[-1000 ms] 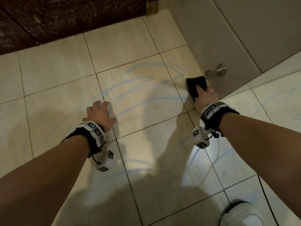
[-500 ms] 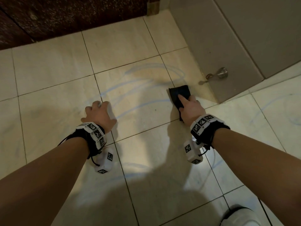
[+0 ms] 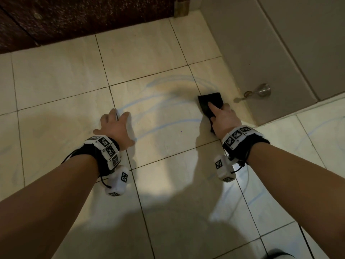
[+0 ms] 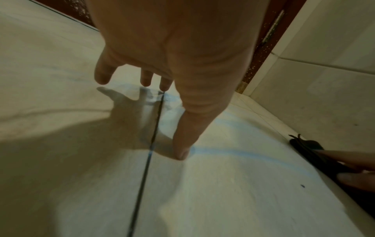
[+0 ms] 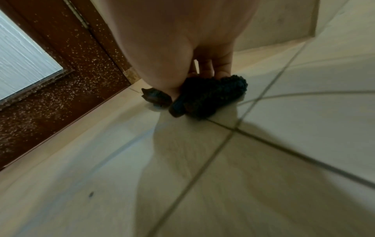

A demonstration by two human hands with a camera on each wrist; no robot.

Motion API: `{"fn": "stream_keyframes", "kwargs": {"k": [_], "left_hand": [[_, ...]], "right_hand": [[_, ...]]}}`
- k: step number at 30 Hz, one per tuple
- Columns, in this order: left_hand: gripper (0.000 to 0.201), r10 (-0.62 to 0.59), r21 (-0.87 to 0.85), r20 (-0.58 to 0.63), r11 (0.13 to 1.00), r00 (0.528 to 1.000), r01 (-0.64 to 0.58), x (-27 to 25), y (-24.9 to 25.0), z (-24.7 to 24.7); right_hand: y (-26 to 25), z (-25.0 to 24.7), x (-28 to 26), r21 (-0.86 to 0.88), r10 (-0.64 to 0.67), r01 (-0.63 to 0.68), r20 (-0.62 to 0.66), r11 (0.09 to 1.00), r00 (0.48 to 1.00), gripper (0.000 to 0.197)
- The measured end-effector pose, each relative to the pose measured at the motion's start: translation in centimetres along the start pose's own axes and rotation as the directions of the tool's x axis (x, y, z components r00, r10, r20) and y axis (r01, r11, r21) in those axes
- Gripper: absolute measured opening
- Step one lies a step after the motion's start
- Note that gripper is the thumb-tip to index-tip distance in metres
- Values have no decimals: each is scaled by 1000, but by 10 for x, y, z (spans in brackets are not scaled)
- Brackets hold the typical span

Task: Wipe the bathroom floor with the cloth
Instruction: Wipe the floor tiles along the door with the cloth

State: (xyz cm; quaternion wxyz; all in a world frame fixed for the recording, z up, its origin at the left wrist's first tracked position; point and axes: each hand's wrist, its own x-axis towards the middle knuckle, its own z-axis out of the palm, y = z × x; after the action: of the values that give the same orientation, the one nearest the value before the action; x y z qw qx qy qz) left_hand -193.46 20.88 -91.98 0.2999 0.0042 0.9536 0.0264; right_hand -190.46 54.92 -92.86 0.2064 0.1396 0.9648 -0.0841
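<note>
The cloth [image 3: 211, 103] is small, black and nubbly, bunched into a folded wad that lies on the pale tiled floor [image 3: 168, 184], near the grey wall panel and its metal doorstop [image 3: 262, 90]. Faint blue arcs curve over the tiles between the two hands.

The right hand [image 3: 225, 117] presses down on the cloth, index finger stretched straight along its top, the thumb and other fingers curled round its near edge; the right wrist view shows the fingers [image 5: 215, 70] tucked into the wad [image 5: 207, 96]. The left hand [image 3: 113, 128] gripping nothing, is spread flat, fingers splayed, its fingertips [image 4: 180, 152] propped on the floor across a dark grout line [image 4: 146, 160]. Both forearms reach forward from the bottom edge.

Compared with half a second ago, the right hand and cloth sit slightly farther to the right, closer to the doorstop, though not as close as one second ago. The left hand has kept its place by the grout line.
</note>
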Motion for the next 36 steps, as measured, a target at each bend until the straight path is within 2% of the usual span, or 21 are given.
{"fn": "stream_keyframes", "kwargs": {"k": [5,9,14,19,22,26,29,33,36], "left_hand": [[96,24,-53,31,998,999,-23,6,3,-3],[89,39,-53,27,998,999,-38,9,6,-5],[87,25,-58,40,998,999,-23,13,6,-3],[87,31,-57,39,998,999,-29,14,5,-2],[90,39,-42,31,998,999,-38,13,6,-3],[94,39,-27,34,999,999,-38,12,9,-6],[96,38,13,64,999,997,-39,10,11,-9],[97,44,69,55,996,998,-48,8,11,-9],[101,34,45,78,998,996,-38,5,10,-8]], "right_hand": [[-2,-12,36,-2,-48,48,-10,999,999,61],[-22,-26,65,-14,5,-4,33,1000,999,66],[-42,-41,104,18,-15,15,27,1000,1000,64],[-53,-54,118,1,10,-10,58,1000,998,64],[-48,-53,105,-25,10,-8,72,1000,997,65],[-28,-43,65,-24,10,-7,130,1000,992,69],[-12,-31,33,-26,26,-23,120,999,992,71],[12,-17,-4,-35,84,-81,123,996,989,71],[24,-13,-24,-60,119,-111,159,992,980,71]]}}
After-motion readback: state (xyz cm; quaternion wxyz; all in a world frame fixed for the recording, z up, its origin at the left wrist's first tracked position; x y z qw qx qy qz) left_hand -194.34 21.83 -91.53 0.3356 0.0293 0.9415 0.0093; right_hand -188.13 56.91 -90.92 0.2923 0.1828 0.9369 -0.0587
